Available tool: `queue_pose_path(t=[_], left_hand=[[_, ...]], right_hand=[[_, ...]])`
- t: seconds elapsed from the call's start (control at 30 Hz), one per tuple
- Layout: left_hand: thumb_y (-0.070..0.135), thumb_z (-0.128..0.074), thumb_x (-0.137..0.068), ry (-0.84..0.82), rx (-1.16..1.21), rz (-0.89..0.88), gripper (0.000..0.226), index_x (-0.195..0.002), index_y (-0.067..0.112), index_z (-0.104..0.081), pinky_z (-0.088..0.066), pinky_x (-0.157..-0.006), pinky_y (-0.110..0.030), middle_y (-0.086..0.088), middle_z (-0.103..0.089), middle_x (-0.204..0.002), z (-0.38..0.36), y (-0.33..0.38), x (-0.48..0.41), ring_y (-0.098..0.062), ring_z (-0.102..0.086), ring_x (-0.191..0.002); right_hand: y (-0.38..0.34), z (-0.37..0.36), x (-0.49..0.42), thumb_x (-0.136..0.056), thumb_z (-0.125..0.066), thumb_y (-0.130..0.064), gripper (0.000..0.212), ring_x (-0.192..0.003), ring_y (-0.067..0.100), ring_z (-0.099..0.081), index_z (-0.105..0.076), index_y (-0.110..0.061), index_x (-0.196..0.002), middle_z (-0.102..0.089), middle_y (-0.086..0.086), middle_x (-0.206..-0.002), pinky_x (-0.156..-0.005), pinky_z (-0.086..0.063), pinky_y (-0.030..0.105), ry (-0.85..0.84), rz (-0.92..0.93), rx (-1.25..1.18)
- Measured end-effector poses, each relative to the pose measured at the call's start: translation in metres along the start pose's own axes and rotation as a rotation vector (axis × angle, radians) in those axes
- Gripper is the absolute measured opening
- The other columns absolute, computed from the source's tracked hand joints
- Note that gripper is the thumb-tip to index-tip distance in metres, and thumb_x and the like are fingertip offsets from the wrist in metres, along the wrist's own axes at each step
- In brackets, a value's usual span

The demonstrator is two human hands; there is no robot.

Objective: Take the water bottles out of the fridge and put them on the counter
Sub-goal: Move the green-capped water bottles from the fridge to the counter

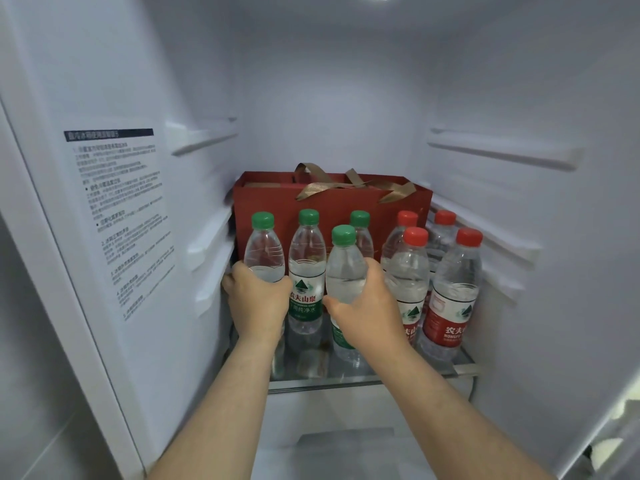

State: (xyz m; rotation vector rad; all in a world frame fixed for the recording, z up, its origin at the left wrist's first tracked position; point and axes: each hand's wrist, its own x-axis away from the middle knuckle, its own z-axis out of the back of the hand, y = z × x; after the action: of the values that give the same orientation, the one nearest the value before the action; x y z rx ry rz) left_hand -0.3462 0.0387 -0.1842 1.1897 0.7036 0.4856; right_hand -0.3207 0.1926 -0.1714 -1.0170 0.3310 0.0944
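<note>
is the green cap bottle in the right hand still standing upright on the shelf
Upright, cap on top; the right hand wraps the green-capped bottle. Whether its base touches the glass shelf cannot be told; the hand hides it.

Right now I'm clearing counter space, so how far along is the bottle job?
Nothing looks finished: the counter is out of view and eight bottles are on the fridge shelf. In hand: the left hand grips the leftmost green-capped bottle, the right hand the front green-capped bottle. Left: two more green-capped bottles and four red-capped ones, in front of the red gift bag.
</note>
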Motion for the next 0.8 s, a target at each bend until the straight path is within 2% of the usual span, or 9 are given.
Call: queue_pose_path(t=[0.07,0.13,0.23,0.33,0.53,0.67,0.73,0.8], left_hand=[[0.027,-0.08,-0.059,-0.02,0.021,0.019,0.048,-0.098,0.022,-0.052,-0.042,-0.06,-0.026,0.005,-0.062,-0.097,0.002,-0.001,0.001,-0.017,-0.06,-0.083],[0.026,-0.081,-0.062,-0.034,0.05,0.036,0.046,-0.096,0.026,-0.05,-0.038,-0.054,-0.022,0.01,-0.061,-0.088,0.006,0.001,0.005,-0.012,-0.06,-0.075],[0.027,-0.083,-0.062,-0.037,0.07,0.007,0.045,-0.096,0.028,-0.053,-0.039,-0.054,-0.021,0.013,-0.063,-0.083,0.013,0.003,0.015,-0.003,-0.06,-0.074],[0.029,-0.085,-0.061,-0.064,0.084,-0.018,0.045,-0.096,0.032,-0.056,-0.041,-0.054,-0.021,0.016,-0.065,-0.081,0.021,0.005,0.025,0.002,-0.06,-0.074],[0.029,-0.083,-0.058,-0.134,0.111,-0.061,0.05,-0.102,0.033,-0.061,-0.051,-0.064,-0.026,0.015,-0.069,-0.089,0.039,0.014,0.032,-0.005,-0.066,-0.08],[0.038,-0.081,-0.051,-0.22,0.115,-0.062,0.058,-0.106,0.033,-0.063,-0.057,-0.072,-0.033,0.013,-0.071,-0.093,0.047,0.02,0.039,-0.008,-0.068,-0.083],[0.045,-0.08,-0.046,-0.264,0.107,-0.072,0.061,-0.104,0.034,-0.063,-0.059,-0.075,-0.039,0.014,-0.072,-0.092,0.053,0.022,0.051,-0.008,-0.069,-0.082],[0.044,-0.081,-0.045,-0.294,0.106,-0.084,0.06,-0.102,0.035,-0.063,-0.059,-0.076,-0.041,0.015,-0.073,-0.09,0.062,0.025,0.067,-0.007,-0.07,-0.082]], right_hand=[[0.001,0.001,0.004,-0.075,-0.081,-0.029,0.065,-0.097,0.009,-0.062,-0.043,-0.029,-0.127,-0.062,-0.01,-0.107,-0.074,-0.047,0.019,-0.011,0.008,-0.01],[0.001,0.002,0.007,-0.074,-0.081,-0.031,0.055,-0.091,0.006,-0.062,-0.049,-0.027,-0.118,-0.064,-0.012,-0.101,-0.067,-0.045,0.015,0.005,0.001,-0.009],[-0.002,0.006,0.012,-0.072,-0.081,-0.032,0.047,-0.083,-0.004,-0.059,-0.054,-0.029,-0.11,-0.064,-0.015,-0.093,-0.06,-0.042,0.012,0.014,-0.016,-0.036],[-0.006,0.013,0.019,-0.072,-0.082,-0.028,0.047,-0.081,-0.008,-0.058,-0.055,-0.031,-0.11,-0.063,-0.019,-0.09,-0.06,-0.041,0.009,0.0,-0.02,-0.057],[-0.012,0.025,0.038,-0.072,-0.083,-0.029,0.048,-0.082,-0.009,-0.057,-0.053,-0.035,-0.107,-0.062,-0.021,-0.092,-0.063,-0.042,0.008,0.024,-0.013,-0.024],[-0.018,0.037,0.055,-0.069,-0.084,-0.034,0.047,-0.084,0.001,-0.06,-0.052,-0.036,-0.104,-0.063,-0.017,-0.092,-0.068,-0.048,0.02,0.072,-0.024,0.02],[-0.02,0.044,0.069,-0.07,-0.083,-0.031,0.042,-0.083,0.0,-0.06,-0.054,-0.037,-0.099,-0.063,-0.019,-0.09,-0.066,-0.047,0.018,0.092,-0.017,0.008],[-0.021,0.055,0.083,-0.07,-0.083,-0.03,0.043,-0.083,-0.004,-0.059,-0.056,-0.036,-0.103,-0.062,-0.022,-0.09,-0.063,-0.044,0.013,0.108,-0.007,-0.015]])
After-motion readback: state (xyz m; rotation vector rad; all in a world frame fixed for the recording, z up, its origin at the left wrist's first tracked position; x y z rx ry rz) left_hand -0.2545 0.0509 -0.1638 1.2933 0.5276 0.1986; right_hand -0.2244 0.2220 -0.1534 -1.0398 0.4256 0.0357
